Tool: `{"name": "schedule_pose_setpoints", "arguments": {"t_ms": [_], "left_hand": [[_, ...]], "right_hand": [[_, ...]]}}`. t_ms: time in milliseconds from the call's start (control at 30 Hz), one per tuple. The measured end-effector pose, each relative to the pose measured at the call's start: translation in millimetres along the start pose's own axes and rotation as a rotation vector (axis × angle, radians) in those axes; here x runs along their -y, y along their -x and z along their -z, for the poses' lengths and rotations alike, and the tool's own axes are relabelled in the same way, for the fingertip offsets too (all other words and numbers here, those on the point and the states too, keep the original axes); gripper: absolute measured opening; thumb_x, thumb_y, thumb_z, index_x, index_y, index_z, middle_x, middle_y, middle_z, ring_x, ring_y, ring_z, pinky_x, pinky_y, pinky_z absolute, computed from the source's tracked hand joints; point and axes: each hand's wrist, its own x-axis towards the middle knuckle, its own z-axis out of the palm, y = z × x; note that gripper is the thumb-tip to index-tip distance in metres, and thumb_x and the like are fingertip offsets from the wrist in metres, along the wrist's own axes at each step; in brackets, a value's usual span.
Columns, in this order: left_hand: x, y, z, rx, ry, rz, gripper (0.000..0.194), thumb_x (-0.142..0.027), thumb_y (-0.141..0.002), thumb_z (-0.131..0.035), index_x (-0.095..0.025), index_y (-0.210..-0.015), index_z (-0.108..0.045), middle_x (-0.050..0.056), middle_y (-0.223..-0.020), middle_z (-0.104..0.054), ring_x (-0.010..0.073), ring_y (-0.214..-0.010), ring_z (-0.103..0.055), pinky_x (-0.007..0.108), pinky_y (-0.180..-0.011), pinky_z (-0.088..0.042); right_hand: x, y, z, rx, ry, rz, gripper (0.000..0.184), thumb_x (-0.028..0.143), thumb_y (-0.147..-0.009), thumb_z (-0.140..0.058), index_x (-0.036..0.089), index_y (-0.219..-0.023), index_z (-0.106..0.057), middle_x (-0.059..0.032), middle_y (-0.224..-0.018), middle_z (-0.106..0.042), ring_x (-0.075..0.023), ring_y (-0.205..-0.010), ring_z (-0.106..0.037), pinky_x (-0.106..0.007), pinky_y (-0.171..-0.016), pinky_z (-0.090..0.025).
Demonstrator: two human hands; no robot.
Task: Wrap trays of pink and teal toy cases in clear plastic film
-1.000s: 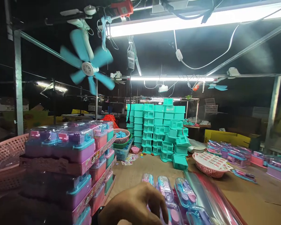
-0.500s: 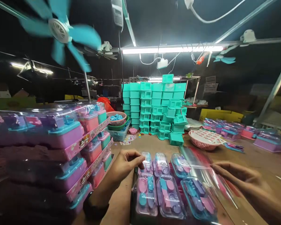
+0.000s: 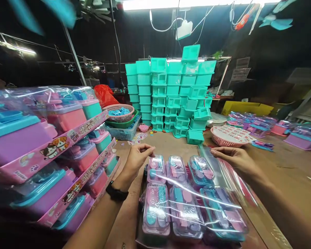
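My left hand (image 3: 138,157) and my right hand (image 3: 232,157) each pinch a far corner of a clear plastic bag (image 3: 197,207), stretched over a set of small pink, purple and teal toy cases (image 3: 178,193) lying in two rows on the cardboard-covered table (image 3: 166,141). A black band sits on my left wrist. The film covers the near row and runs off to the right over a red strip.
Stacked packed toy sets (image 3: 54,148) rise at the left. A tall pile of teal plastic boxes (image 3: 171,93) stands at the back. A pink basket of sticker cards (image 3: 229,136) and more toy sets (image 3: 274,128) lie right; baskets (image 3: 120,117) sit back left.
The camera has tipped down from the lights and fan to the table. Both hands have come up to the far corners of the clear bag over the toy cases.
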Motion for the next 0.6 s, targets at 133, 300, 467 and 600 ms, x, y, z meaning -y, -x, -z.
{"name": "schedule_pose_setpoints", "arguments": {"t_ms": [133,300,467,600], "left_hand": [[15.1,-13.9,-3.2,-0.023,-0.038,0.006,0.023,-0.037,-0.064,-0.081,-0.017,-0.058,-0.071,0.001,-0.059,-0.067,0.0138,-0.063,-0.058,0.027,-0.069,-0.046],[27.6,-25.6,-5.0,-0.020,-0.096,0.052,0.028,-0.041,-0.058,-0.083,-0.017,-0.054,-0.069,0.001,-0.057,-0.064,0.0148,-0.063,-0.054,0.028,-0.066,-0.044],[32.5,-33.1,-5.0,-0.011,-0.153,0.121,0.029,-0.041,-0.059,-0.078,-0.017,-0.050,-0.065,0.000,-0.054,-0.059,0.0124,-0.059,-0.048,0.026,-0.061,-0.037],[36.3,-37.4,-3.4,-0.012,-0.197,0.200,0.026,-0.036,-0.064,-0.072,-0.017,-0.048,-0.061,0.000,-0.054,-0.056,0.0112,-0.057,-0.045,0.025,-0.056,-0.031]], "right_hand": [[-18.1,-17.4,-4.2,0.017,0.011,-0.012,0.069,0.078,-0.043,-0.088,0.019,-0.078,-0.083,-0.0128,-0.089,-0.078,-0.0272,-0.082,-0.067,-0.038,-0.077,-0.054],[-35.9,-34.4,-11.0,0.059,-0.001,-0.073,0.067,0.083,-0.041,-0.085,0.021,-0.066,-0.078,-0.0071,-0.075,-0.071,-0.0223,-0.076,-0.060,-0.035,-0.076,-0.047],[-44.4,-48.7,-20.4,0.156,-0.020,-0.126,0.068,0.082,-0.036,-0.086,0.018,-0.057,-0.075,-0.0063,-0.068,-0.065,-0.0203,-0.074,-0.054,-0.034,-0.071,-0.042],[-55.8,-55.2,-29.5,0.225,0.006,-0.173,0.066,0.079,-0.037,-0.087,0.016,-0.056,-0.075,-0.0089,-0.064,-0.067,-0.0208,-0.068,-0.055,-0.035,-0.066,-0.041]]}}
